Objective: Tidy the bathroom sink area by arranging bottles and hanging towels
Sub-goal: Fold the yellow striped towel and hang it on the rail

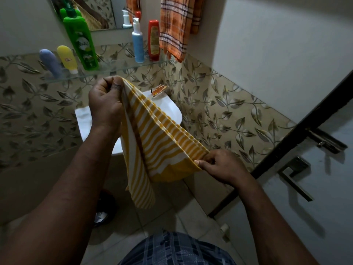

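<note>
A yellow and white striped towel (152,138) is stretched between my two hands above the white sink (168,106). My left hand (106,104) pinches its upper corner, and my right hand (221,165) pinches its lower corner near the door. An orange checked towel (177,25) hangs on the wall at the top. On the glass shelf (118,68) stand a tall green bottle (80,39), a blue pump bottle (138,43), a red bottle (154,41), a yellow tube (67,58) and a grey-blue tube (51,63).
A mirror (99,10) hangs above the shelf. A small orange wrapper (159,90) lies on the sink's back edge. A door with a metal handle (295,175) and a bolt (324,141) stands at the right. A dark bin (104,207) sits on the tiled floor.
</note>
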